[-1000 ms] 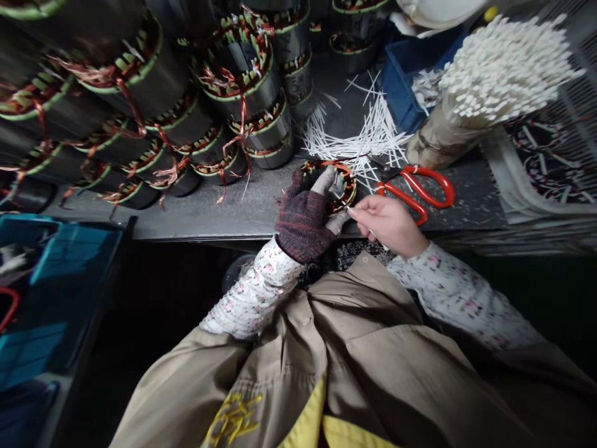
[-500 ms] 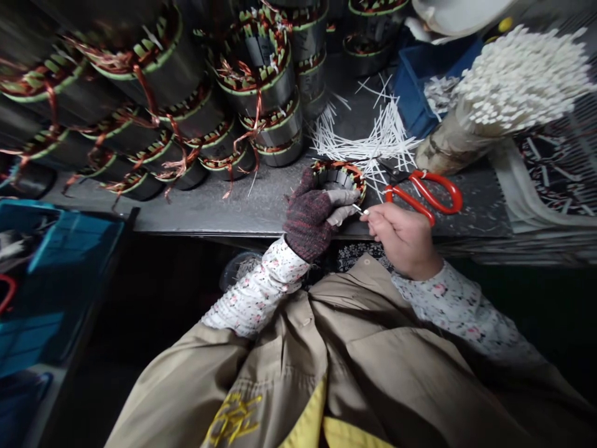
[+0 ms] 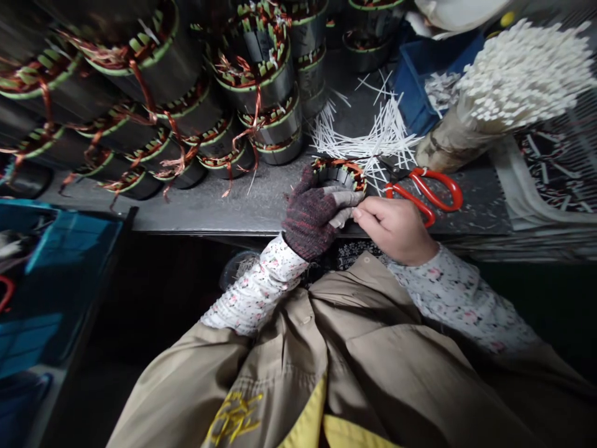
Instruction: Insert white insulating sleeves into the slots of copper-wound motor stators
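Note:
A wound motor stator (image 3: 339, 174), a ring with copper coils and pale green slot liners, rests near the bench's front edge. My left hand (image 3: 310, 218), in a dark knitted glove with pale fingertips, is closed around its near left side. My right hand (image 3: 394, 227) is bare and pinched against the stator's near rim, touching the left fingertips. The thin white cable tie in its pinch is almost wholly hidden by the fingers. Red-handled scissors (image 3: 436, 190) lie just beyond my right hand. Behind the stator spreads a loose pile of white cable ties (image 3: 373, 140).
Stacked stators (image 3: 261, 81) with copper leads hanging down fill the left and back of the bench. A thick bundle of white ties (image 3: 527, 81) leans at the right, beside a blue bin (image 3: 410, 81). A white basket (image 3: 527, 186) stands at far right, a teal crate (image 3: 69, 249) at left.
My right hand has moved slightly left and up, against the left fingertips. The white tie end that showed between the hands is now covered. My left hand and the stator stay put.

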Tool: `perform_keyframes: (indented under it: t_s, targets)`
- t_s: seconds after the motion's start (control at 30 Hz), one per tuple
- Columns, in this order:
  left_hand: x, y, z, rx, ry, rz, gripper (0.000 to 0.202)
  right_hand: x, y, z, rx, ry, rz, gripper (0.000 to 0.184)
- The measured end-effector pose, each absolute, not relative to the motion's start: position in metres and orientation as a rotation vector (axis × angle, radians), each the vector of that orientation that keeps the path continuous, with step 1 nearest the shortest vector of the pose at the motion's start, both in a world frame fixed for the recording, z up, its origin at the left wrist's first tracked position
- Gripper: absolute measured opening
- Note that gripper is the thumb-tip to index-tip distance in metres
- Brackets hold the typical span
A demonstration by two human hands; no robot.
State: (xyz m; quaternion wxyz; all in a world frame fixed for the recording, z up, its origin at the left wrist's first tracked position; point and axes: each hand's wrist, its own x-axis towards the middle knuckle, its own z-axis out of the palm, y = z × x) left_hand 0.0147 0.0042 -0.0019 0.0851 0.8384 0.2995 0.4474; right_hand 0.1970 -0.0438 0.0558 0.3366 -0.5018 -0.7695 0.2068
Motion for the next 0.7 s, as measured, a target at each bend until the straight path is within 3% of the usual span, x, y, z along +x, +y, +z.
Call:
perform_keyframes:
  t_s: [0.2,0.37,0.7]
  targets:
    - [0.015,0.005,0.0,2.46,0.891,1.44,0.018,0.215,-0.052,0.059,-0.9,-1.659,0.952,0.021]
    - [0.011,0.006,-0.003,2.547,0.954,1.42,0.024,0.214,-0.061,0.049,-0.805,-1.488,1.357,0.034]
    - [0.039,-0.016,-0.007,2.657,1.062,1.374,0.017,0.182,0.001,0.046,-0.896,-1.261,1.039,0.041]
